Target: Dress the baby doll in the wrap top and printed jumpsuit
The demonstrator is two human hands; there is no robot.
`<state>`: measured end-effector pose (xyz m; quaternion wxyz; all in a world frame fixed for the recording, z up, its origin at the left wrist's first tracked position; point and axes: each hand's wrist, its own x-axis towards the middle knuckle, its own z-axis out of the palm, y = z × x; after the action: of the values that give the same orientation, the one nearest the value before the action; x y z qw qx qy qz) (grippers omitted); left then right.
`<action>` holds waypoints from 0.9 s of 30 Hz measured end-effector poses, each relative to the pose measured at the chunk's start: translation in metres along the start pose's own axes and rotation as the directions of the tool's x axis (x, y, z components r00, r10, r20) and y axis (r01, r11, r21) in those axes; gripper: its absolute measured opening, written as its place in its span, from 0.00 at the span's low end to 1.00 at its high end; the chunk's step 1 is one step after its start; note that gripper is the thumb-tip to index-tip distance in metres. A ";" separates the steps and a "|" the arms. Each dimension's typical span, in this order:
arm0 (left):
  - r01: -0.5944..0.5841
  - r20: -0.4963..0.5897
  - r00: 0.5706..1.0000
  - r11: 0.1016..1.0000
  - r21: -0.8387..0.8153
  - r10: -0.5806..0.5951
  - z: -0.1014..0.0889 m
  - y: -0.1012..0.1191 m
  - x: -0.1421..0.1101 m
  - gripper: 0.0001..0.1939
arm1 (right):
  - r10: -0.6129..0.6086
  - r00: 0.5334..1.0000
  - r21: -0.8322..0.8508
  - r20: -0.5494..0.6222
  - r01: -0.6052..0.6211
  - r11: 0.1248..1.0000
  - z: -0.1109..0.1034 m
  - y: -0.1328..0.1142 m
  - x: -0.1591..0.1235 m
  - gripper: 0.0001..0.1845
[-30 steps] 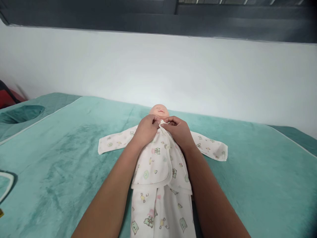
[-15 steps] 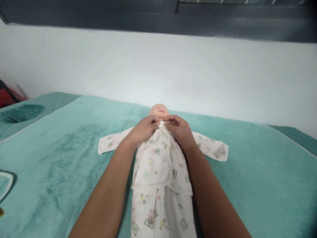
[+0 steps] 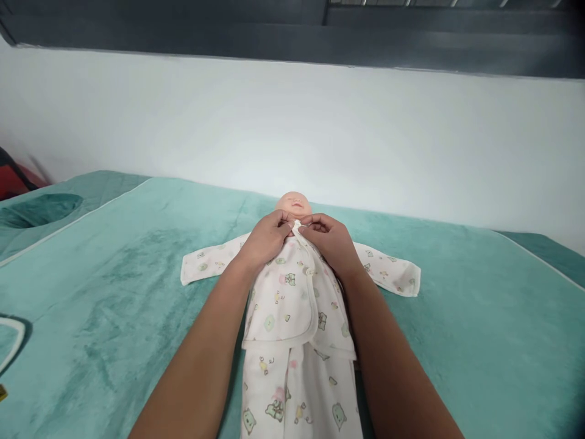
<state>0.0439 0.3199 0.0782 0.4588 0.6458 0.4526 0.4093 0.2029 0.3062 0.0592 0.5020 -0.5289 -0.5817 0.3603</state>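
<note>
- Pinching the collar of the printed shirt, the left hand and the right hand are closed on it, fingertips near each other.
- The shirt is on the doll, just below its chin, with both sleeves spread outward.
- Below the shirt, printed trousers are visible.
- Under all lies the green blanket, beside the white wall.

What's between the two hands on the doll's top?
Between the left hand and right hand: the white collar edge of the printed top, just below the doll's head. Shows in the head view.
</note>
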 end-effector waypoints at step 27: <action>-0.116 -0.211 0.960 0.947 0.298 0.184 0.014 -0.013 0.002 0.10 | 0.030 0.998 0.128 -0.059 -0.023 0.991 0.002 0.007 0.009 0.09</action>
<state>0.0549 0.3214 0.0624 0.2718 0.6842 0.5069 0.4483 0.2029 0.3164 0.0537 0.5474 -0.5140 -0.5350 0.3873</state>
